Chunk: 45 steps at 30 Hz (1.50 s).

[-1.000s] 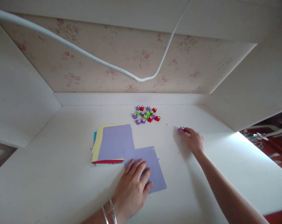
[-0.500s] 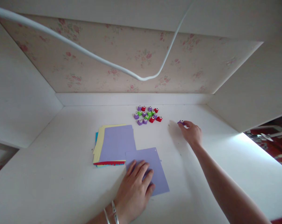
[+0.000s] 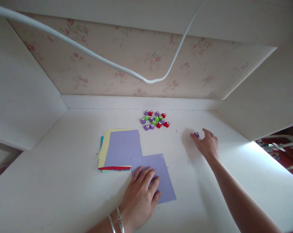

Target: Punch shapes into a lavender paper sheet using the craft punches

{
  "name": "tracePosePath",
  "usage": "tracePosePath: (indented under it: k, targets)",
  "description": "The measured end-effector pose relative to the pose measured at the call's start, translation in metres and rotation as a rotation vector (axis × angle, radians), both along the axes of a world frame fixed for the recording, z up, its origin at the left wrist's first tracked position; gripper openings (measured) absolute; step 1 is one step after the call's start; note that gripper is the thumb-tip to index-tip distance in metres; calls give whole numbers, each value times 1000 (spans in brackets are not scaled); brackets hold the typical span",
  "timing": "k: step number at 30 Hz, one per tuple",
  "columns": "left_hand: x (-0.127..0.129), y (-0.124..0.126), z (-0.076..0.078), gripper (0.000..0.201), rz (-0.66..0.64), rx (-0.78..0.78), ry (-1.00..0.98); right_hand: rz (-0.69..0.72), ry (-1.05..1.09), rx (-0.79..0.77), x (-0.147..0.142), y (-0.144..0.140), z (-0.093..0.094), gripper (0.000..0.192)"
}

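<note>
Purple punch: a small purple craft punch [image 3: 196, 134] sits pinched at the fingertips of your right hand [image 3: 207, 145]; it is at the white desk [image 3: 63, 181] surface, well to the right of the cluster of punches [image 3: 155, 119] near the back wall; whether it rests on the desk or is just lifted I cannot tell.
Left hand: your left hand [image 3: 139, 196] lies flat, fingers spread, pressing on the loose lilac sheet [image 3: 161, 168]; that sheet overlaps the lower right corner of the paper stack [image 3: 119, 149].
Step in hand: by my reading you have one punch singled out and the sheet pinned ready; punch and paper are well apart.
Next move: I judge it calls for carrying the punch left and toward you to an edge of the lilac sheet, keeping the pinch firm and the sheet held down.
Pointing: the punch is too small to give a long axis or show where its slot faces; its pale top faces up; the lilac sheet's long axis runs from far-left to near-right.
</note>
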<state>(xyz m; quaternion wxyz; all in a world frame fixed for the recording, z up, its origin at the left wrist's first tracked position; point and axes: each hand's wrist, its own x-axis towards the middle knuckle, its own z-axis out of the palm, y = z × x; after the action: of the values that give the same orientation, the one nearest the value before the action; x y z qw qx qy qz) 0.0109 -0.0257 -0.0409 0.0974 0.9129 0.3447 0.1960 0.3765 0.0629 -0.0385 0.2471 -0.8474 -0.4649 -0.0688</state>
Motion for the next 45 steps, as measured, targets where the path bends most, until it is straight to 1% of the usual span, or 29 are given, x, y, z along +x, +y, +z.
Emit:
tracePosePath:
  k: [1,2,3,5,7,11,13,15,19,22,25,27,31,33,35,37,39,41,45]
  targets:
    - [0,0,-1,33,0,3,-1,59,-46,58,-6,3,4,72]
    - [0,-1,-2,34,1,6,-1,143,-77,95,-14,7,7,65]
    - [0,-1,-2,33,6,8,-3,251,-87,93,-22,12,10,56]
    - [0,-2,-4,34,11,7,2,472,-92,32,-37,26,13,47]
    - [1,-2,-4,33,14,6,6,632,-116,-66,-49,43,12,48]
    - [0,-2,-4,33,15,21,-4,801,-169,-255,-60,74,5,57]
    - [0,-2,-4,33,13,26,-6,821,-204,-289,-60,81,3,55]
    - [-1,-2,-4,33,23,31,-14,790,-239,-287,-58,83,5,50]
    - [-1,-2,-3,33,22,28,-14,745,-217,-263,-55,70,12,38]
    - [0,-2,-4,33,22,13,-27,731,-140,-231,-58,49,18,28]
    - [1,-4,-6,32,20,-2,-49,784,-45,-182,-67,18,19,24]
    - [3,-5,-5,32,10,-10,-62,815,52,-128,-73,-5,18,25]
    - [5,2,5,29,-11,-5,-78,866,198,-119,-81,-42,14,31]
    - [7,12,12,27,41,23,-70,849,239,-121,-83,-52,13,31]
    - [9,23,17,27,167,48,-38,825,284,-115,-84,-56,12,29]
    - [12,32,20,36,257,47,25,829,332,-90,-87,-56,10,26]
    - [15,38,20,42,278,21,79,850,374,-58,-89,-55,7,25]
    - [18,39,20,43,278,-15,111,858,398,-44,-91,-54,3,24]
    - [19,39,22,45,319,-90,129,828,415,-42,-94,-54,0,23]
